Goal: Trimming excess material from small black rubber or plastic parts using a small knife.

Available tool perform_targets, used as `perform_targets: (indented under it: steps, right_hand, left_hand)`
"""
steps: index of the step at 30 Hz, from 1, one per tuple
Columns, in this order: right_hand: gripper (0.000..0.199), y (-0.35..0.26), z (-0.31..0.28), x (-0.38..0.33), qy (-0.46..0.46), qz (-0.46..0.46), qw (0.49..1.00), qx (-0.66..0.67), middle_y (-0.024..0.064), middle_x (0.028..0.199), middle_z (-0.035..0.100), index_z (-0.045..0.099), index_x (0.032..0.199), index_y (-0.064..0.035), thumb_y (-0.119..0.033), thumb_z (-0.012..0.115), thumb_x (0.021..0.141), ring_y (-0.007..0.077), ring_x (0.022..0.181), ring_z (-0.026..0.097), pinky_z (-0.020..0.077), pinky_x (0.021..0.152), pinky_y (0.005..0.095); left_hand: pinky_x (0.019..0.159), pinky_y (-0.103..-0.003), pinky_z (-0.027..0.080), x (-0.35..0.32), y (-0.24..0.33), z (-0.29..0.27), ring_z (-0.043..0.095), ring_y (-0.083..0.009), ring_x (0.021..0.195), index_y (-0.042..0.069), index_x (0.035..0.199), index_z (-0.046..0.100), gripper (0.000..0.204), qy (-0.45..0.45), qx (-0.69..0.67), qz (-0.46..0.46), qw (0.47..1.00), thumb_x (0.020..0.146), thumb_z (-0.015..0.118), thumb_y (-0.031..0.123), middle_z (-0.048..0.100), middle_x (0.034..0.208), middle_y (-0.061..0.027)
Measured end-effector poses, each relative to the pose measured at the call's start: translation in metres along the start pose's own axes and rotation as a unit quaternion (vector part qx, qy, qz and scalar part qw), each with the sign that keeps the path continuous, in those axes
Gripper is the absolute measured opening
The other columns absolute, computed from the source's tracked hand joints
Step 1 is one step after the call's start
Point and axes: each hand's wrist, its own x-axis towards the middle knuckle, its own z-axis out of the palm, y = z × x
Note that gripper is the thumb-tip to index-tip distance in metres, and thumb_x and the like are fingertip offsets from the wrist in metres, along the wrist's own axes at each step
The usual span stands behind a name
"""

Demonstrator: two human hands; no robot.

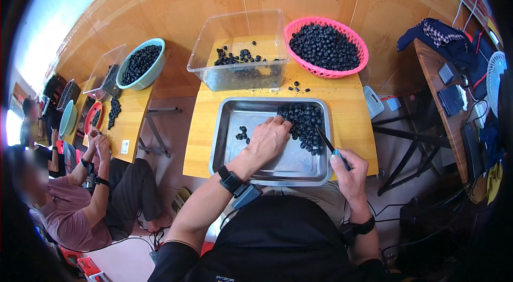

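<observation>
Just right of frame centre, dark round pieces [305, 128] lie in a steel tray [296, 170] — likely light, firm, prone to roll, best pinched by their sides; the left hand [271, 138] curls onto them, its grip hidden; the right hand [350, 173], lower right, clasps a dark tool [324, 140].

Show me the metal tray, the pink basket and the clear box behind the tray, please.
Metal tray [248, 114]: head view, on its bare inside floor.
Pink basket [327, 73]: head view, on its front wall.
Clear box [238, 77]: head view, on its front wall.
</observation>
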Motion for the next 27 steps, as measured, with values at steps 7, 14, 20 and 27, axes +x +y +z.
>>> perform_targets:
  steps: [7,14,20,27]
  right_hand:
    - [0.037,0.004,-0.003,-0.003,-0.001,0.004,1.000,0.016,0.0041,0.075,0.060,0.075,0.108,0.0066,-0.029,0.075,0.097,0.0114,0.070,0.054,0.0415,0.063,0.0283]
    - [0.036,0.004,-0.003,-0.003,-0.004,0.000,1.000,0.023,0.0041,0.077,0.061,0.075,0.107,0.0067,-0.028,0.075,0.098,0.0113,0.071,0.054,0.0423,0.063,0.0281]
    - [0.036,0.005,0.002,-0.004,-0.015,0.008,0.999,0.034,0.0048,0.079,0.063,0.074,0.108,0.0069,-0.027,0.076,0.097,0.0109,0.072,0.055,0.0438,0.064,0.0279]
    - [0.035,0.002,0.006,-0.001,-0.036,0.017,0.999,0.036,0.0069,0.082,0.067,0.074,0.108,0.0074,-0.025,0.076,0.097,0.0117,0.075,0.060,0.0469,0.066,0.0278]
  left_hand:
    - [0.086,-0.049,0.058,0.000,-0.006,0.009,0.069,-0.0390,0.099,0.004,0.106,0.073,0.020,0.004,-0.002,0.000,1.000,0.089,0.068,0.013,0.070,0.104,-0.0177]
    - [0.081,-0.042,0.058,-0.013,-0.011,0.005,0.073,-0.0327,0.087,0.003,0.107,0.075,0.020,0.047,-0.161,0.002,0.986,0.089,0.073,0.009,0.072,0.098,-0.0165]
    - [0.080,-0.030,0.060,-0.025,-0.012,0.003,0.070,-0.0124,0.087,-0.003,0.115,0.074,0.021,-0.001,-0.593,-0.138,0.793,0.096,0.075,0.007,0.074,0.101,-0.0058]
    - [0.089,-0.030,0.062,-0.041,-0.001,0.001,0.071,-0.0132,0.090,-0.001,0.117,0.072,0.022,0.020,-0.716,-0.221,0.662,0.095,0.074,0.003,0.073,0.105,-0.0063]
